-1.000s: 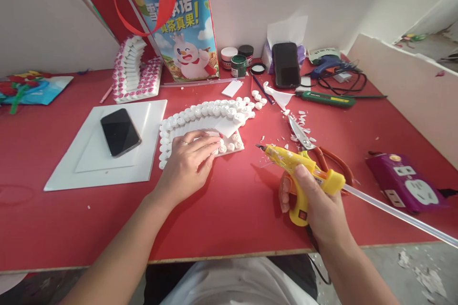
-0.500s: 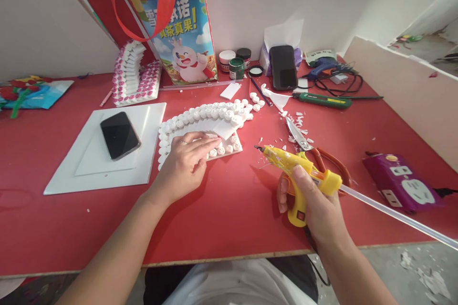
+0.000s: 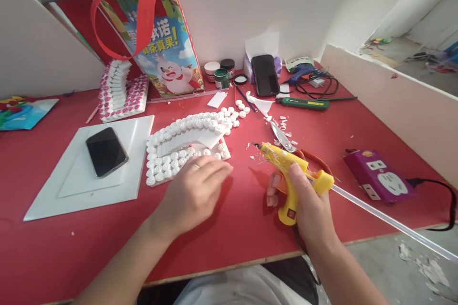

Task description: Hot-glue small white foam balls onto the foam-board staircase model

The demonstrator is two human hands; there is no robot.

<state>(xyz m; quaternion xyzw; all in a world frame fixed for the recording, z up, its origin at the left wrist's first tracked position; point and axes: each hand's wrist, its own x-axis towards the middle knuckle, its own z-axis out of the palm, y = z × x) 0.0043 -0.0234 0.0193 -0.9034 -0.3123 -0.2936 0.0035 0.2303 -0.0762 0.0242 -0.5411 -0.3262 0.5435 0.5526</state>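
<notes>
My right hand (image 3: 307, 200) grips a yellow hot glue gun (image 3: 293, 171) over the red table (image 3: 236, 214), nozzle pointing left, a clear glue stick trailing out its back. My left hand (image 3: 195, 190) hovers just in front of a white foam piece (image 3: 186, 143) edged with rows of small white rosettes; the fingers are spread and hold nothing, and the hand is blurred. A small white card lies on the foam piece's right end.
Scissors (image 3: 286, 140) with red handles lie behind the glue gun among white scraps. A black phone (image 3: 106, 151) rests on white foam sheets (image 3: 71, 186) at left. A purple power strip (image 3: 379, 176) sits at right. Paint pots, another phone, a blue glue gun and a printed bag stand along the back.
My left hand has lifted off the foam piece and drawn back toward me. The view has shifted so everything sits further left. The glue gun stays in my right hand.
</notes>
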